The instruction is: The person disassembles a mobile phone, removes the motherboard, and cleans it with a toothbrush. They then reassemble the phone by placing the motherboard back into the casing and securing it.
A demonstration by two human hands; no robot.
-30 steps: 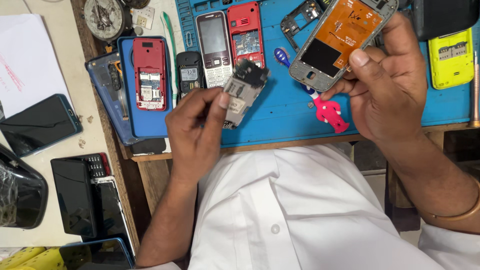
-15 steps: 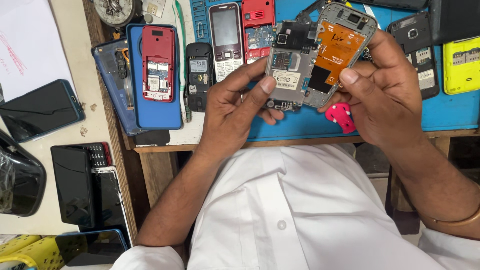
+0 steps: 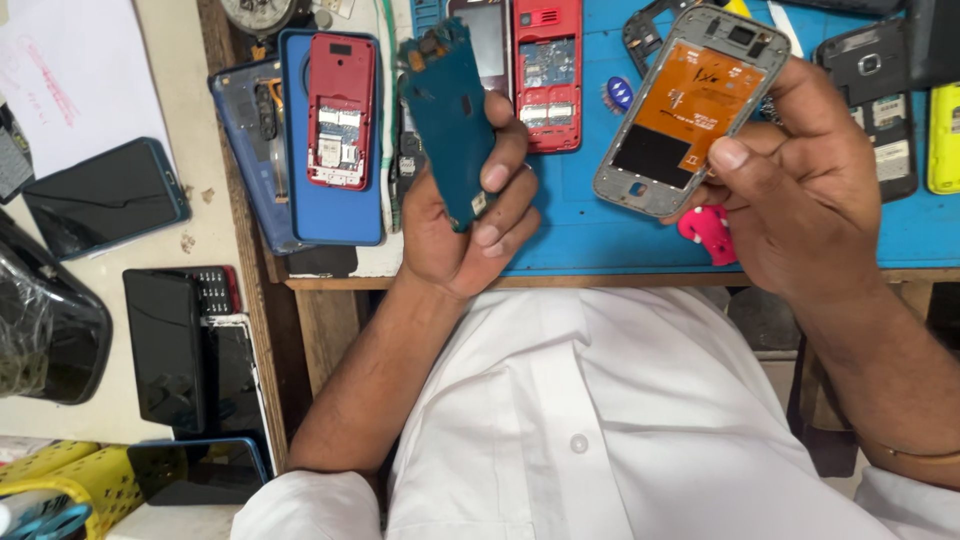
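Since half a second earlier, the left hand (image 3: 465,225) had drawn the circuit board (image 3: 450,125) away from the grey phone frame (image 3: 690,110), fingers pinching its edges at upper centre; thin, light and fragile. Right hand (image 3: 800,190) pinched the frame's rim above the bench (image 3: 600,245).

Between my left hand's (image 3: 470,215) fingers I see a matt teal circuit board (image 3: 447,120), its face faintly rough. My right hand's (image 3: 790,185) fingertips grip a phone frame (image 3: 690,110) with a dull grey rim, probably plastic, around glossy orange film. Beneath the fingers lies a smooth blue rubbery mat (image 3: 600,235).
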